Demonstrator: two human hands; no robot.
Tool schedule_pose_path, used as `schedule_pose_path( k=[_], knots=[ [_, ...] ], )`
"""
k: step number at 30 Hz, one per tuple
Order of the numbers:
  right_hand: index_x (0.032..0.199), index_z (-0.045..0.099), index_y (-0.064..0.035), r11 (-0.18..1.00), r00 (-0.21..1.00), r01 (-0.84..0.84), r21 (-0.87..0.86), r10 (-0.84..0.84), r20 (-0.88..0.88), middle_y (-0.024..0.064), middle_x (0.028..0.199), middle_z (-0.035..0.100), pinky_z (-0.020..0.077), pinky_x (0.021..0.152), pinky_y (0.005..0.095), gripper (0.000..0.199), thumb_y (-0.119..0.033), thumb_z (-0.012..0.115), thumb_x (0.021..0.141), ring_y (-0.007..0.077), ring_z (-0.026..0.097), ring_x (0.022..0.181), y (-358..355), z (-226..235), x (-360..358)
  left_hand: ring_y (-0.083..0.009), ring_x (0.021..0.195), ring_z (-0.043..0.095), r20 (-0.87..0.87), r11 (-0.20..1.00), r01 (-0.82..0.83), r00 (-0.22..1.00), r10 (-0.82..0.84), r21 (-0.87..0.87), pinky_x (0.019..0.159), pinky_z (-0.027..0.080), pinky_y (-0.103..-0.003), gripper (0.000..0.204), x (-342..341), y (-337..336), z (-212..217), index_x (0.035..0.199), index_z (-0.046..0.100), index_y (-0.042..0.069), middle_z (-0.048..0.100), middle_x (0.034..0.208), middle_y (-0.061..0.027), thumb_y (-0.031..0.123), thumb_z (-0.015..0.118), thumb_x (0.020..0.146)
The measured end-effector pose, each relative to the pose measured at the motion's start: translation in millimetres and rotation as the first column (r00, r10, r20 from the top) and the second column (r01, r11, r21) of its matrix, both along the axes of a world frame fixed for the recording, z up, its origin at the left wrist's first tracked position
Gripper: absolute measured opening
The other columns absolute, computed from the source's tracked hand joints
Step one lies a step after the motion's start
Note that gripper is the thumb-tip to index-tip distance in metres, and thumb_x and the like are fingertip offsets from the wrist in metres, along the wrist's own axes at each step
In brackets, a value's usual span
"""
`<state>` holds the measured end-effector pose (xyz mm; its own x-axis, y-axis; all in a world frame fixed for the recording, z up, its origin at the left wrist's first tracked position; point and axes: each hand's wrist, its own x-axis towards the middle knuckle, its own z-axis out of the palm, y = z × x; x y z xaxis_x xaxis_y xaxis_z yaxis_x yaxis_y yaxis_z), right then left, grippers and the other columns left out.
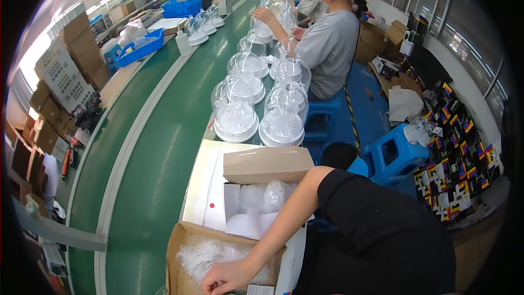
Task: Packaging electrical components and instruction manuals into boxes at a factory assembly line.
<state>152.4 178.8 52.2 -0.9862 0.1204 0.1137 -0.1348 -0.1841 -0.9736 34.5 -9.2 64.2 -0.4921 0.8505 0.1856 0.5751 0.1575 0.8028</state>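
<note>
Packing station beside a green conveyor belt (158, 147), seen from the worker's head. The right hand (229, 277) reaches across the body into an open brown carton (177, 251) at the lower edge of the view, fingers (214, 285) curled down onto a mass of clear plastic bags (204, 254) that fills it; whether they pinch one bag or merely rest on the heap cannot be told. The left hand is not in view. Just beyond the carton, on the pale desk (199, 186), stands an open white product box (256, 196) with its brown flap raised and a clear wrapped part (273, 194) lying inside. Farther along, clear domed covers on white bases (236, 109) stand in two rows on the belt's right margin, where a seated co-worker in a grey shirt (330, 49) handles others.

To do this step well, judged from the scene: separate a single bag at its top edge, since thin film tends to cling and drag its neighbours out; lift it straight up, clear of the carton wall; keep the forearm (289, 207), which passes directly over the white box, high enough not to press on the raised flap or the wrapped part.
</note>
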Motion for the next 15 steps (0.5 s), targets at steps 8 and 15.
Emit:
schedule_pose_path(
  k=[8, 15],
  knots=[
    [0.1, 0.068, -0.0029, 0.995, 0.987, -0.085, 0.053, 0.092, -0.131, 0.0059, 0.096, 0.071, 0.0516, 0.071, 0.0283, 0.01, -0.008, 0.064, 0.093, 0.0135, 0.064, 0.081, -6.5, -16.3, -4.3, -0.019, 0.092, 0.061, 0.178, 0.997, -0.079, 0.981, 0.074, 0.022, 0.081, 0.052, -0.03, 0.01, -7.6, -4.6, -9.3, 0.108, 0.055, 0.003, 0.062, 0.102, -0.013, 0.003, 0.052, 0.099],
    [0.094, 0.065, -0.002, 0.991, 0.985, -0.126, 0.05, 0.13, -0.111, 0.0087, 0.094, 0.068, 0.0509, 0.073, 0.0318, 0.008, -0.009, 0.062, 0.094, 0.0167, 0.063, 0.084, -8.7, -24.1, -6.2, -0.0212, 0.098, 0.059, 0.332, 0.993, 0.069, 0.938, -0.097, 0.097, 0.088, 0.053, -0.033, 0.015, -7.4, -1.9, -5.1, 0.109, 0.055, 0.002, 0.054, 0.11, -0.012, -0.004, 0.051, 0.096]
  ],
)
